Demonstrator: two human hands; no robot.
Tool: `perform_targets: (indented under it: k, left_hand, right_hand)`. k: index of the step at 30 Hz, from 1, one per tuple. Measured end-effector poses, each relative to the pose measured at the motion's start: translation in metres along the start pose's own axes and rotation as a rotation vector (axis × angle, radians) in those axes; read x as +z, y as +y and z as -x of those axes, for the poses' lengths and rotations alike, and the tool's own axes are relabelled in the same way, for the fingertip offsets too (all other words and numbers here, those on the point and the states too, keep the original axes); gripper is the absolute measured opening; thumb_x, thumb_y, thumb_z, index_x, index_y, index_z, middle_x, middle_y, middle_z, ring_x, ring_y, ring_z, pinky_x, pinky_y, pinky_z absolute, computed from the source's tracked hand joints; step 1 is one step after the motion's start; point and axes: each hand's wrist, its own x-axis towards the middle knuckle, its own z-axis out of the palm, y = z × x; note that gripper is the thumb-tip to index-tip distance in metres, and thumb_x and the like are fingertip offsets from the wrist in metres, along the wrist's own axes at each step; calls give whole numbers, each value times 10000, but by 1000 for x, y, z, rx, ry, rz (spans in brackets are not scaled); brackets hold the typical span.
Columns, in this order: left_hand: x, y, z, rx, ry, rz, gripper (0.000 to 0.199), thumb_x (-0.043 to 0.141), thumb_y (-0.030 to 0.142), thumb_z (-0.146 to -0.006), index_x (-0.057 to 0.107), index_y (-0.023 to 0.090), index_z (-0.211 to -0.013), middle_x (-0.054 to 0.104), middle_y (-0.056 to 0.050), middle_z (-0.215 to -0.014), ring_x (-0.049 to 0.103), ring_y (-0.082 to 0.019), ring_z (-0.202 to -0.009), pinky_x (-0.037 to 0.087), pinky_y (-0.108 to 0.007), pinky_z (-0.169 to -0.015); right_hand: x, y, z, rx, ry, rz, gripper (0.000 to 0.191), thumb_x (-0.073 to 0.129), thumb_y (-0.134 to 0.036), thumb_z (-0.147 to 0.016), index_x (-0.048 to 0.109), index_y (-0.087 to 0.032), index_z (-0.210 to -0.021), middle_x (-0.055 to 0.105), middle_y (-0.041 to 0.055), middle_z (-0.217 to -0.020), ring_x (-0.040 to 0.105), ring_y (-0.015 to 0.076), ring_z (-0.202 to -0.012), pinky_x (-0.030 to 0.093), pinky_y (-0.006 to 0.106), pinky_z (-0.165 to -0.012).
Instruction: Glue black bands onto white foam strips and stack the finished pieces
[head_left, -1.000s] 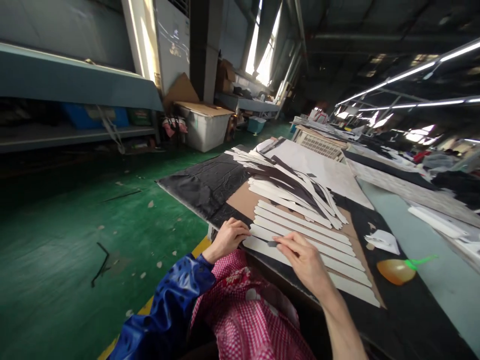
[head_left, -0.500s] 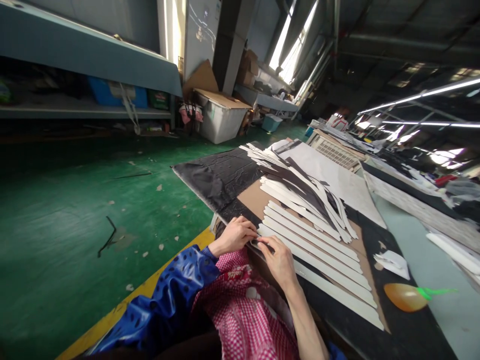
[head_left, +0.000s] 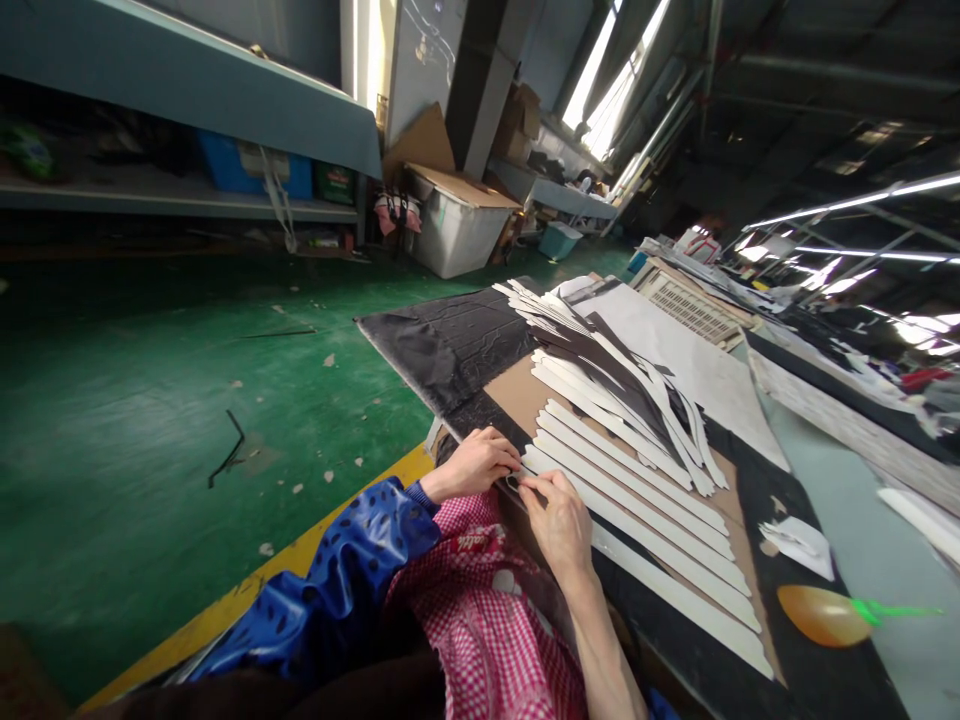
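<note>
At the near edge of the black-covered table, my left hand and my right hand meet, both with fingers pinched together. Between the fingertips shows a small looped piece, pale at the rim and dark inside; its kind is too small to make out. Just beyond my hands, several long white strips lie side by side on a brown board. Farther back rests a loose heap of white and dark strips, partly overlapping.
An orange balloon-shaped thing with a green tip lies at the right, near a crumpled white piece. The black table cover ends in a corner over the green floor. A lidded plastic bin stands behind.
The view has shifted slightly, so the surroundings sit farther right. My hands stay together at the table edge, and the small piece between them now shows as a loop.
</note>
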Motion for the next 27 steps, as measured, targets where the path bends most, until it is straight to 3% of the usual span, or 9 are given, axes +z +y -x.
perform_targets:
  k: [9,18,21,27]
  left_hand:
    - [1,4,0,-27,18,7,182,541,254,-907,721,248,-928,701,14,-1066,522,-188,-982,360,-337,-845]
    - [1,16,-2,-126,38,-27,91,654,237,-801,689,233,-885,683,8,-1015,507,-203,-974,359,-347,-827]
    - [0,16,-2,-129,11,-11,90,649,211,-795,701,252,-855,674,17,-1037,498,-203,-984,351,-356,-849]
    - [0,14,-2,-120,-13,10,91,638,202,-802,712,255,-800,668,24,-1054,487,-195,-1000,341,-356,-870]
  right_hand:
    - [-2,-3,-1,16,-36,24,163,569,-233,-870,728,-235,-910,638,31,-900,618,173,-860,438,255,-746]
    - [-10,3,-3,-16,-49,-76,227,502,-284,-884,714,-234,-949,644,58,-930,630,175,-822,472,272,-746]
    - [-20,15,-1,62,-1,-203,289,480,-365,-882,679,-186,-989,673,84,-934,643,177,-779,485,275,-722]
    - [-37,32,3,283,-178,-129,311,533,-502,-812,650,-229,-719,675,22,-677,632,198,-686,441,290,-679]
